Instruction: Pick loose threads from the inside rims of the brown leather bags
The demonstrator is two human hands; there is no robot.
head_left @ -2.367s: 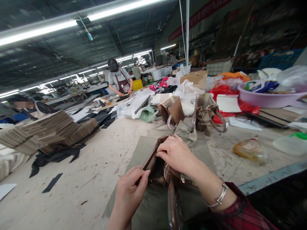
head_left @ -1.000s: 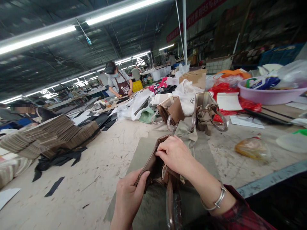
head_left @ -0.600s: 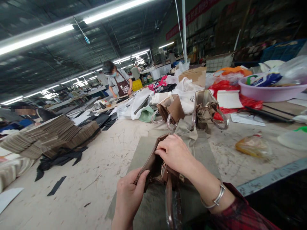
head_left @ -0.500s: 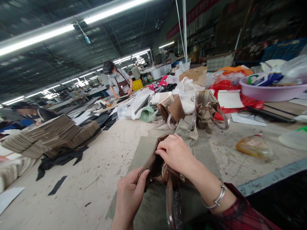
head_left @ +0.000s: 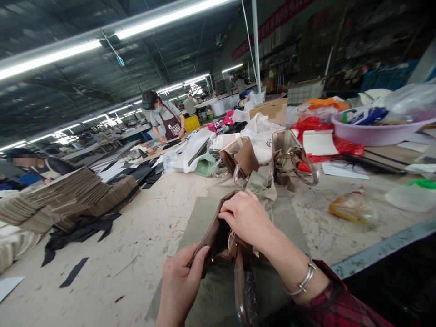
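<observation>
A small brown handbag [head_left: 215, 232] lies open on a grey-green cloth sheet [head_left: 204, 213] at the table's near edge. My left hand [head_left: 179, 284] pinches the bag's near rim, thumb on the edge. My right hand [head_left: 245, 218], with a silver bracelet on its wrist, curls over the far rim, fingers closed on it. The bag's clear plastic-wrapped handle [head_left: 243, 290] hangs toward me.
Two more brown bags [head_left: 238, 161] [head_left: 289, 159] stand behind the sheet. Stacks of brown card [head_left: 68, 195] and black scraps [head_left: 78, 231] lie at left. A purple basin [head_left: 374, 131], a plastic bag [head_left: 352, 208] and clutter sit at right. Two people [head_left: 163, 118] [head_left: 30, 165] work farther off.
Both hands keep their hold on the bag; the left has slid slightly nearer along the rim. The view has drifted a little.
</observation>
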